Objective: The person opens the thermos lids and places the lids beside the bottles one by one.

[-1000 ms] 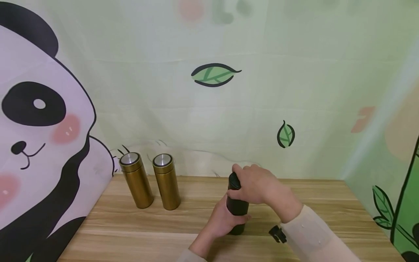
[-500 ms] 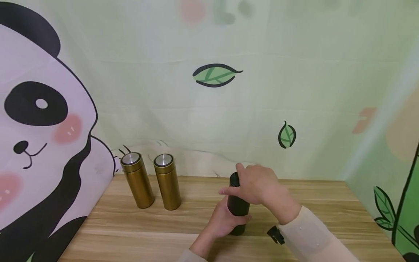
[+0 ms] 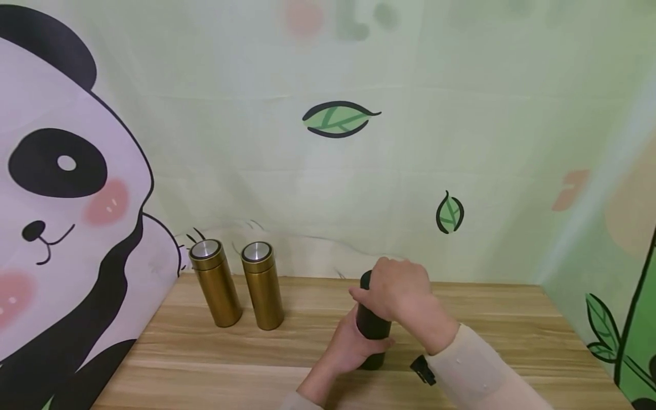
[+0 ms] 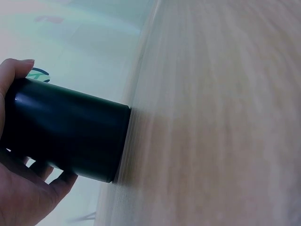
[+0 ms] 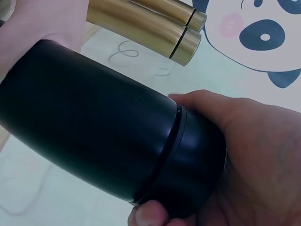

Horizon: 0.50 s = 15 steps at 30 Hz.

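Note:
A black thermos flask [image 3: 373, 326] stands upright on the wooden table, its base touching the tabletop in the left wrist view. My left hand [image 3: 347, 345] wraps around the lower part of its body, thumb to the near side. Over the top, my right hand [image 3: 402, 289] grips the lid [image 5: 200, 155]. A narrow seam between lid and body shows in the right wrist view. Most of the lid's top is hidden by the right hand in the head view. To the left, a gold thermos flask [image 3: 217, 290] and a second gold thermos flask [image 3: 263, 293] stand side by side, both with silver-topped lids.
The wooden table [image 3: 215, 370] meets a pale green cloth backdrop [image 3: 389, 159] close behind the flasks. A printed panda [image 3: 118, 239] is on the left side of the backdrop. A black clip [image 3: 423, 370] hangs by the right cuff.
My right hand has turned on the lid, its thumb lifting outward and then drawing back in. The right wrist and cuff have shifted left. My left hand keeps its hold on the flask.

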{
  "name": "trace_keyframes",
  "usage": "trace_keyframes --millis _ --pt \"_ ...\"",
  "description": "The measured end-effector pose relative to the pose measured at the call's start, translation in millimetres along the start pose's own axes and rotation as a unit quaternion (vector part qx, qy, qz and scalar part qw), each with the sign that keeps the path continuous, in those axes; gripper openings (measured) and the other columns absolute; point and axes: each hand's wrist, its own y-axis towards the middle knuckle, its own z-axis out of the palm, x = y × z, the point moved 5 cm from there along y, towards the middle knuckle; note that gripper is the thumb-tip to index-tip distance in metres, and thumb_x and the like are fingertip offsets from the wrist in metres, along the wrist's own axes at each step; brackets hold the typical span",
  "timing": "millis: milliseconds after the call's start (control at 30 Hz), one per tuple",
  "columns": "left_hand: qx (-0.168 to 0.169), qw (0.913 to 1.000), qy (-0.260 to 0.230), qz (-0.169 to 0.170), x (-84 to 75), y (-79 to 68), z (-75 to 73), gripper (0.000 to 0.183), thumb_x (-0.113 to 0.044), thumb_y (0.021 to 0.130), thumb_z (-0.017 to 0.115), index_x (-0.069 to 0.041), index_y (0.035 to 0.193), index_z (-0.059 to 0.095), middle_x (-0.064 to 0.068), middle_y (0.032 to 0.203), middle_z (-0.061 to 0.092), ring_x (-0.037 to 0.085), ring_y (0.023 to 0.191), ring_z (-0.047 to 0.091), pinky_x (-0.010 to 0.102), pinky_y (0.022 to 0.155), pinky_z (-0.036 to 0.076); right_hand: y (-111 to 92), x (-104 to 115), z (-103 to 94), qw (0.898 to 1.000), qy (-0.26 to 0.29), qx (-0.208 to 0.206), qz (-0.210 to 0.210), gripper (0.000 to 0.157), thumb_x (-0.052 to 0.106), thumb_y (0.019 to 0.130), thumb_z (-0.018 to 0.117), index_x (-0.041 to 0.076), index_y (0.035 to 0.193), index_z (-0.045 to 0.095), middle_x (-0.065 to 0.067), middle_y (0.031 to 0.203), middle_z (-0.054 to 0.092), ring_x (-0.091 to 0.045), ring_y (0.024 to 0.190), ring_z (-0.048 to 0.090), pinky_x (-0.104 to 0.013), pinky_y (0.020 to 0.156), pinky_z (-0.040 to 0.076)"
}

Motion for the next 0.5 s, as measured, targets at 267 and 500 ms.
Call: trace_keyframes --millis 267,500 --pt "-0.001 1.0 0.004 0.007 -0.2 0.3 0.2 0.076 -0.034 0.082 0.086 -0.036 0.146 0.045 -0.01 0.129 0.066 0.01 0.113 0.064 0.032 0.1 0.048 0.8 0.2 1.9 1.0 0.008 0.005 -0.014 0.063 0.058 0.092 0.067 -0.001 0.111 0.061 -0.01 0.081 0.063 -0.022 0.069 0.06 -0.034 0.059 0.051" --pt "0.001 0.9999 0.0 0.013 -0.7 0.5 0.0 0.075 -0.032 0.082 0.085 -0.033 0.145 0.046 -0.007 0.129 0.066 0.011 0.112 0.064 0.031 0.099 0.049 0.7 1.9 2.4 0.999 -0.013 0.006 -0.03 0.062 0.058 0.094 0.065 -0.001 0.113 0.059 -0.011 0.079 0.063 -0.022 0.069 0.061 -0.035 0.06 0.053"
